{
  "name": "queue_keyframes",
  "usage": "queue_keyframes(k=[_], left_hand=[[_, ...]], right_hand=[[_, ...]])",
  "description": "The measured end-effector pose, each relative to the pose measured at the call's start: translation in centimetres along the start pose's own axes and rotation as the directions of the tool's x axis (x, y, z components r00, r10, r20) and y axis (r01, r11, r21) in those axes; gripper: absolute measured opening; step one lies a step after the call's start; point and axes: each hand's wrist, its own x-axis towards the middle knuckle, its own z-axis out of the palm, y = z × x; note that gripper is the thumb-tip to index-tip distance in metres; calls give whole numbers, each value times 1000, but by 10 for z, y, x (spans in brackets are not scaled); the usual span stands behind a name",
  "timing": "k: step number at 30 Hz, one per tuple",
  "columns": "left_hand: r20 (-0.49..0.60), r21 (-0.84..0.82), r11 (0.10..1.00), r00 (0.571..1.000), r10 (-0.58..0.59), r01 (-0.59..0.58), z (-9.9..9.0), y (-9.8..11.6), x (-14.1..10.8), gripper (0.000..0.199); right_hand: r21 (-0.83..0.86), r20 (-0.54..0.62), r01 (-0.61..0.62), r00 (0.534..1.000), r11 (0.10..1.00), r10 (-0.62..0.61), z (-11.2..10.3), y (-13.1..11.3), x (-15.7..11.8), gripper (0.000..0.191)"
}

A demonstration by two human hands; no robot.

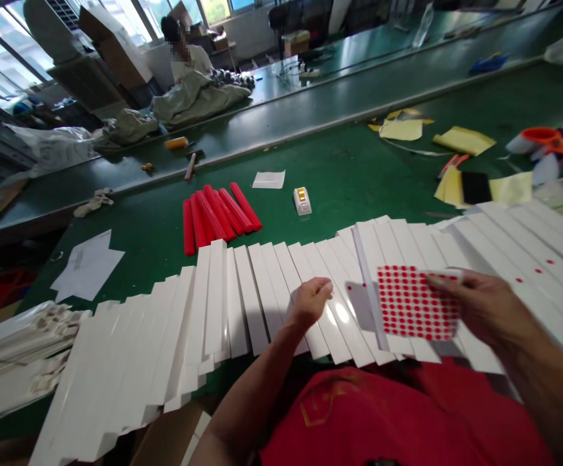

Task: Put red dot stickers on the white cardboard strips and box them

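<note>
My right hand [480, 304] grips the edge of a sheet of red dot stickers [402, 304], held above a long row of white boxes [262, 285]. Over the middle of that row is my left hand [313, 299], its fingers pressed together; whatever they pinch, if anything, is too small to name. Small red dots show on a few boxes, two of them between my hands and several further right. The boxes lie side by side and overlap, running from lower left to the right edge.
Red bars [213, 217] and a small white device [302, 201] lie behind the boxes on the green table [340, 155]. Yellow papers [463, 140] and orange-handled scissors [453, 165] are at back right, white papers [90, 262] at left. A person [189, 58] sits across.
</note>
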Motion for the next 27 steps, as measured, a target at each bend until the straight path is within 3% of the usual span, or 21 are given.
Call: queue_keyframes(k=[2, 4, 7, 11, 17, 27], left_hand=[[-87, -109, 994, 996, -20, 11, -16, 3, -8, 30], [-145, -144, 989, 989, -5, -17, -30, 14, -18, 29], [-176, -79, 992, 980, 88, -103, -45, 33, -30, 29], [-172, 63, 979, 964, 203, -194, -58, 47, -36, 32], [-137, 224, 927, 932, 336, -302, -72, 51, -32, 16], [-94, 301, 909, 939, 330, -290, -70, 49, -26, 5]], right_hand=[[34, 168, -50, 985, 998, 44, 45, 0, -5, 32], [48, 251, -77, 966, 996, 62, 80, 1, -9, 35], [55, 316, -95, 946, 994, 73, 109, 1, -13, 37], [15, 404, -121, 909, 993, 104, 125, -6, -13, 34], [-70, 449, -92, 886, 993, 114, 144, -11, -18, 34], [-119, 492, -77, 861, 990, 126, 155, -4, -17, 34]])
